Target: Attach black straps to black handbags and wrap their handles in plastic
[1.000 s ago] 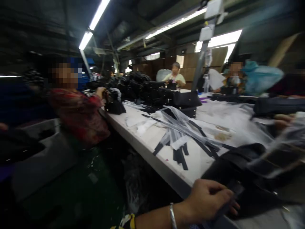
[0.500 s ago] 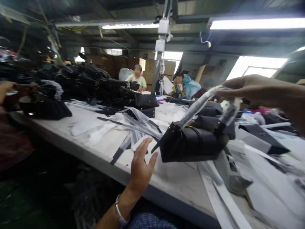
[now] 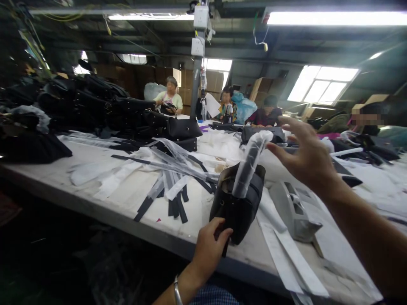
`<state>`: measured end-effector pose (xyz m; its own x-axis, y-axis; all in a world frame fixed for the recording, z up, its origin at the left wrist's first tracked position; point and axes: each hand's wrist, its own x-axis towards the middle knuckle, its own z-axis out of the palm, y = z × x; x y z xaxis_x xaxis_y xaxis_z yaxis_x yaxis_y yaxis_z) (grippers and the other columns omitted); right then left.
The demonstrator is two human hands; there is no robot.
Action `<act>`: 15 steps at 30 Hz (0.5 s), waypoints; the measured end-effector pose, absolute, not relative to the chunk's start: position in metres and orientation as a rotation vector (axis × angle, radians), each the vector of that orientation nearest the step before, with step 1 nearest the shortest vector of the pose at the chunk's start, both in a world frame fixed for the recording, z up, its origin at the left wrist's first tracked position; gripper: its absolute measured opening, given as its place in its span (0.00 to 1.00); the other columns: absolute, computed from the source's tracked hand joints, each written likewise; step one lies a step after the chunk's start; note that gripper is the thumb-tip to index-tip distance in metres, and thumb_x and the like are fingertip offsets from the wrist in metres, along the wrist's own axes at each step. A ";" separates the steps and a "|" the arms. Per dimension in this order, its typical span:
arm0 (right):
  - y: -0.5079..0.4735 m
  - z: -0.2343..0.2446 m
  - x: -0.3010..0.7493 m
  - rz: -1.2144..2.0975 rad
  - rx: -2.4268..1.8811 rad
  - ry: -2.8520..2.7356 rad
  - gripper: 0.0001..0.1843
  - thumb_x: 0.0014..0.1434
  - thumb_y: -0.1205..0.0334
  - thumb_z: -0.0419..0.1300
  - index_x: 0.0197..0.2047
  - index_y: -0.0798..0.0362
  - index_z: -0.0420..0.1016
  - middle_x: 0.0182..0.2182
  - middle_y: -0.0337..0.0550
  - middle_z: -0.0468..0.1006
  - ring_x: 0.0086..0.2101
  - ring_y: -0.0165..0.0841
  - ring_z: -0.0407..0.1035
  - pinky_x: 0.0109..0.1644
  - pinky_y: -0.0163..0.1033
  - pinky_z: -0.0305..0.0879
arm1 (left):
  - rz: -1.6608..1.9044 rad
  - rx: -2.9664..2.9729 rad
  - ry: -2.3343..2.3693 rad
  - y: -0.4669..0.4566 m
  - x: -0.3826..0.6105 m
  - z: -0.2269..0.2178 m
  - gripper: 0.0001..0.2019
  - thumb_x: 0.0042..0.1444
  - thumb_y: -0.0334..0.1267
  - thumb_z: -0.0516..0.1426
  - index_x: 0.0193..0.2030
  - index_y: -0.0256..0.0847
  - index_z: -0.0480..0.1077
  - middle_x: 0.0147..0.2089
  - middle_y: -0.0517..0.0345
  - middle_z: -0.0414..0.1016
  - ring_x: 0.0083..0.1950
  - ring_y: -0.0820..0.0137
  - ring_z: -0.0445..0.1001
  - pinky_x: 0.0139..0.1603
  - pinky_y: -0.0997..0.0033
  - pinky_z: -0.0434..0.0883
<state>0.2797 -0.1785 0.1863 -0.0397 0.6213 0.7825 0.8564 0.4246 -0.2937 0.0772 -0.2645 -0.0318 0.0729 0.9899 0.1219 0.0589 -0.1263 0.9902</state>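
A black handbag [image 3: 237,212] stands end-on at the table's near edge, its handle [image 3: 249,163] wrapped in clear plastic film and arching upward. My left hand [image 3: 210,241], with a silver bangle at the wrist, pinches the lower near end of the bag between thumb and fingers. My right hand [image 3: 305,152] hovers just right of the handle, fingers spread and apart from it, holding nothing. The bag's far end is hidden behind its near side.
Black straps and plastic film strips [image 3: 171,178] lie left of the bag. A grey tape dispenser [image 3: 295,212] and white strips [image 3: 286,258] are on the right. Black bags [image 3: 127,112] are piled at the back left. Several people [image 3: 170,99] are across the table [image 3: 104,212].
The handbag has turned from side-on to end-on and come nearer the table edge. My right hand has let go of the handle; my left hand has taken hold of the bag's end.
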 end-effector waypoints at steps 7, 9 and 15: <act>-0.262 0.035 0.260 0.934 -1.467 -1.718 0.27 0.61 0.39 0.56 0.38 0.54 0.83 0.21 0.44 0.78 0.18 0.32 0.68 0.21 0.36 0.63 | 1.113 1.348 0.989 -0.278 0.069 -0.015 0.16 0.65 0.47 0.54 0.42 0.38 0.78 0.37 0.53 0.80 0.39 0.64 0.77 0.41 0.70 0.71; -0.263 0.012 0.241 1.158 -1.417 -1.656 0.28 0.60 0.39 0.57 0.45 0.54 0.82 0.26 0.46 0.81 0.23 0.34 0.70 0.24 0.35 0.64 | 1.115 1.432 0.944 -0.282 0.070 -0.012 0.15 0.65 0.45 0.54 0.41 0.38 0.78 0.38 0.53 0.80 0.40 0.65 0.77 0.42 0.72 0.70; -0.256 0.015 0.225 1.345 -1.300 -1.235 0.23 0.55 0.41 0.65 0.31 0.55 0.83 0.37 0.49 0.83 0.38 0.40 0.74 0.38 0.36 0.68 | 0.876 1.721 0.970 -0.242 0.037 -0.015 0.20 0.67 0.47 0.50 0.37 0.36 0.77 0.30 0.54 0.79 0.30 0.69 0.77 0.32 0.75 0.72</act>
<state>0.2253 -0.2560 0.0146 -0.0760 0.9883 -0.1326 0.0480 -0.1292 -0.9905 0.0369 -0.2425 -0.0148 0.4309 0.8930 0.1295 0.2196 -0.2430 0.9448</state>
